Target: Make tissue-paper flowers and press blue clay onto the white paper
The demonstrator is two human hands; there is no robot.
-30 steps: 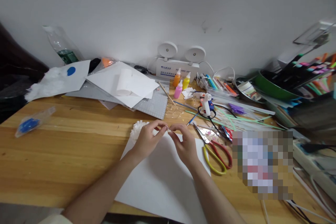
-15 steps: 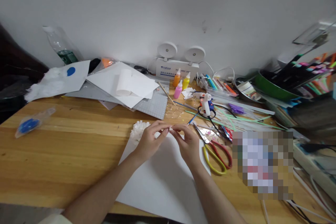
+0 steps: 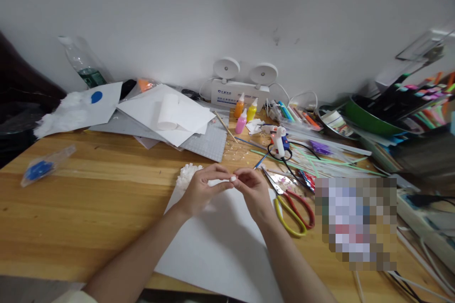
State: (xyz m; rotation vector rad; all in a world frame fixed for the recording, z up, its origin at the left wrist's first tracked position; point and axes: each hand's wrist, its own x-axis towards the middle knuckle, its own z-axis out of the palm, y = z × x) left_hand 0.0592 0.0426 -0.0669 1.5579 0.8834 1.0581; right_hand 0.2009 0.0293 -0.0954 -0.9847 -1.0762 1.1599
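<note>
My left hand [image 3: 199,189] and my right hand [image 3: 253,190] meet fingertip to fingertip over a large white sheet of paper [image 3: 216,246] on the wooden table [image 3: 88,194]. Both pinch a tiny white piece [image 3: 233,178] between them. Just left of my left hand lies a small heap of white fluffy bits [image 3: 186,175]. Red and yellow handled scissors [image 3: 289,206] lie right of my right hand.
White sheets and a paper roll [image 3: 167,111] lie on a grey cutting mat [image 3: 209,144] at the back. Small paint bottles [image 3: 244,112], a glue gun [image 3: 279,141], straws and pens crowd the right. A blue item in a plastic bag [image 3: 40,166] lies far left, behind it a plastic bottle [image 3: 83,62].
Both hands stayed together over the sheet, dropping slightly toward me. The fingers have closed tighter on the tiny white piece, which now shows between them.
</note>
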